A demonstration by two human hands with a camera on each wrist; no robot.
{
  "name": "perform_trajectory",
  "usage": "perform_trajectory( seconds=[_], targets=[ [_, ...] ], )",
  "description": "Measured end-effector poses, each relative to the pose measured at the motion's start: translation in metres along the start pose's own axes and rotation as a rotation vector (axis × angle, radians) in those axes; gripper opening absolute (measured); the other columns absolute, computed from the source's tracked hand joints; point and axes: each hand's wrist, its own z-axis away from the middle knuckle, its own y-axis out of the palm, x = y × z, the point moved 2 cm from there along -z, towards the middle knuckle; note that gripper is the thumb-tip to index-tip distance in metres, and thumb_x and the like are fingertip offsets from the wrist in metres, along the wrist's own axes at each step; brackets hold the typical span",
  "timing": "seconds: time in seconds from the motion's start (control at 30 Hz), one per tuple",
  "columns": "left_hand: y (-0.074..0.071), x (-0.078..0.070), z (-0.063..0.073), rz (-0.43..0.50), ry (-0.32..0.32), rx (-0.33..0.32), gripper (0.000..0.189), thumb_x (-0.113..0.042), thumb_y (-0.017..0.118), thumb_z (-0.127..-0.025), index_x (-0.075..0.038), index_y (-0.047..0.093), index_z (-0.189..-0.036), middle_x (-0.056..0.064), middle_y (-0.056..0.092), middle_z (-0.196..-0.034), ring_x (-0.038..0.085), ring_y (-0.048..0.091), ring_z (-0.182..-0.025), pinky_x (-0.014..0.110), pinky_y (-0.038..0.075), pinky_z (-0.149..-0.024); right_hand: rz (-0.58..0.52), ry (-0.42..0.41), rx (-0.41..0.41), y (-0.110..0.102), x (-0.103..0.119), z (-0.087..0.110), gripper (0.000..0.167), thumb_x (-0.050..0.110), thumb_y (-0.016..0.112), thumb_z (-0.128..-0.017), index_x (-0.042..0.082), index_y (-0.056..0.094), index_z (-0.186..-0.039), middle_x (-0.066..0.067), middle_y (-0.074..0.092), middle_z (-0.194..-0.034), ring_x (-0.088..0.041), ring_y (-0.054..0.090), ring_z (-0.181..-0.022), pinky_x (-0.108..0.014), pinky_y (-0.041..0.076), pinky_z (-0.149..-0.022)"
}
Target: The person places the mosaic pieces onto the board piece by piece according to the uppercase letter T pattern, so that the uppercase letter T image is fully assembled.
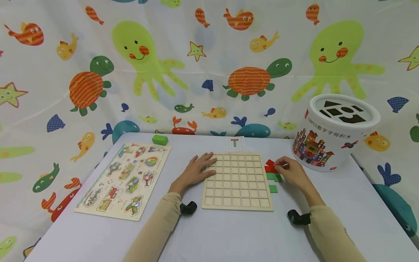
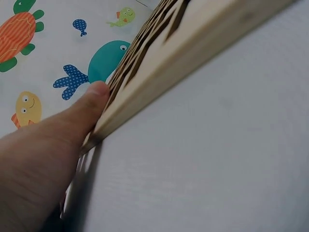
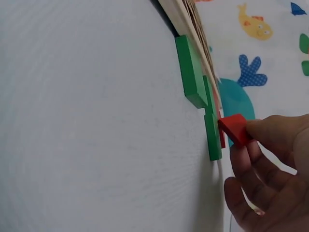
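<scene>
A wooden grid board lies flat on the white table. My left hand rests on its upper left edge, fingers extended; in the left wrist view the thumb touches the board's rim. At the board's right side, my right hand pinches a red square tile between thumb and fingers, just above the tabletop. Beside the board lie other red tiles and several green tiles, partly hidden by the hand in the head view. Behind the board, a small pattern card shows a red and green T shape.
To the left is a wooden picture puzzle board with vehicle pieces, and a green block at its far corner. A white bucket with a shape-sorter lid stands at the right rear. A sea-animal curtain hangs behind the table.
</scene>
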Motion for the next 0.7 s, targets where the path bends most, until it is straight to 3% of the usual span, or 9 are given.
perform_trajectory(
  seconds=[0.23,0.47,0.7],
  targets=[
    [0.001,-0.001,0.0,-0.018,0.005,0.009,0.058,-0.049,0.053,-0.092,-0.022,0.042,-0.143,0.001,0.028,-0.155,0.024,0.021,-0.146,0.055,0.009,-0.117,-0.034,0.024,0.021,0.0,0.006,-0.003,0.021,0.019,0.055,-0.095,0.005,0.06,-0.11,-0.015,0.064,-0.106,-0.026,0.056,-0.096,-0.026,0.044,-0.073],
    [0.001,-0.001,0.0,-0.028,0.014,-0.013,0.058,-0.048,0.053,-0.093,-0.021,0.043,-0.143,0.001,0.029,-0.155,0.025,0.022,-0.146,0.055,0.011,-0.116,-0.089,-0.042,0.037,0.005,0.012,-0.009,0.02,0.017,0.056,-0.095,0.003,0.061,-0.109,-0.016,0.065,-0.105,-0.026,0.058,-0.095,-0.027,0.046,-0.074],
    [0.001,-0.001,0.001,-0.025,0.015,-0.018,0.057,-0.047,0.053,-0.093,-0.02,0.044,-0.142,0.003,0.03,-0.155,0.026,0.023,-0.145,0.055,0.011,-0.116,-0.076,-0.039,0.053,0.015,0.021,-0.014,0.02,0.019,0.056,-0.096,0.006,0.061,-0.109,-0.014,0.064,-0.109,-0.026,0.058,-0.099,-0.029,0.047,-0.078]
  ],
)
